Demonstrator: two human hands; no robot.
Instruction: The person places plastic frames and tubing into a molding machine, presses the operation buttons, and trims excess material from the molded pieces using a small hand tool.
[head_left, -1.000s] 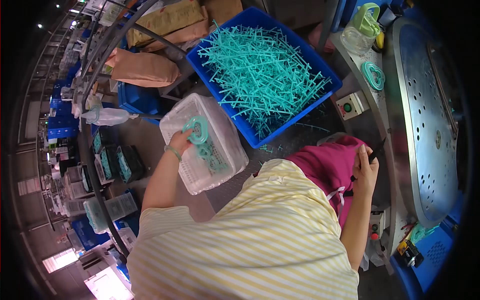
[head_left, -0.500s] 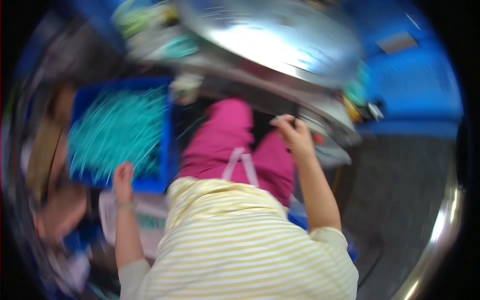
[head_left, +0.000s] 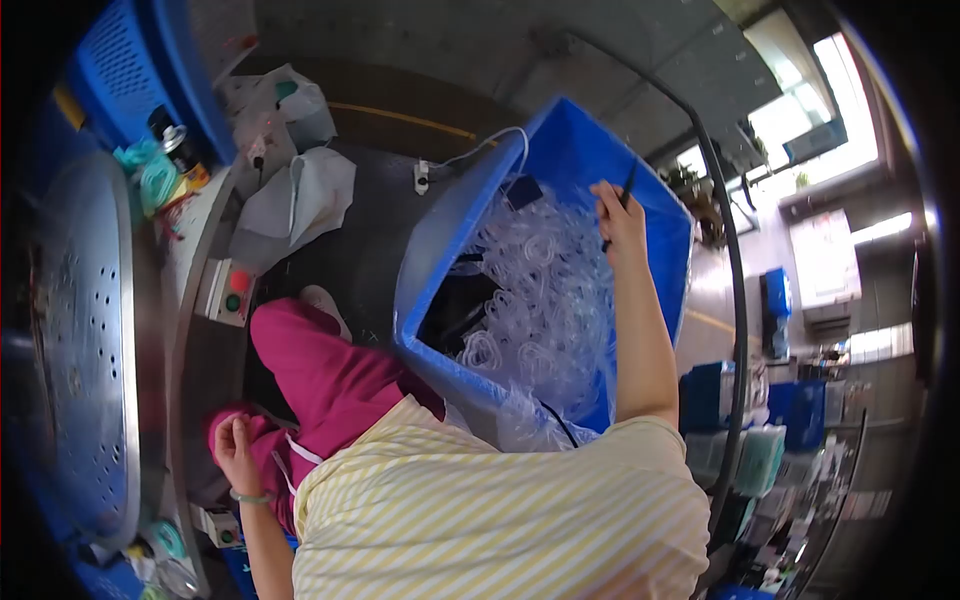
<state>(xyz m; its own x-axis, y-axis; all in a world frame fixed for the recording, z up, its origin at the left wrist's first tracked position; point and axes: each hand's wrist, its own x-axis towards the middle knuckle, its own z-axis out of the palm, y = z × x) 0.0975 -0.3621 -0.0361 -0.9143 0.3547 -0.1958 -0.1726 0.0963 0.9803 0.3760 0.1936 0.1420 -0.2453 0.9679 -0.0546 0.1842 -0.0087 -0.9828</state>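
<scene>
Over a large blue bin (head_left: 430, 250) on the right, my right hand (head_left: 620, 222) is closed around a slim black tool (head_left: 629, 182). Below it, many clear plastic rings (head_left: 545, 285) fill much of the bin. My left hand (head_left: 236, 455), with a green bangle at the wrist, rests near my pink-trousered knee at the lower left. Its fingers are curled together, and whether anything is between them is too small to tell.
A round metal table with holes (head_left: 85, 340) stands at the left, with a control box (head_left: 232, 292) at its edge. White plastic bags (head_left: 300, 205) lie beyond my knees. A dark curved rail (head_left: 735, 300) runs along the right.
My view has swung right, from the blue tray of green sticks to the bin of clear rings. My left hand has let go of the green rings. The black tool is still in my right hand.
</scene>
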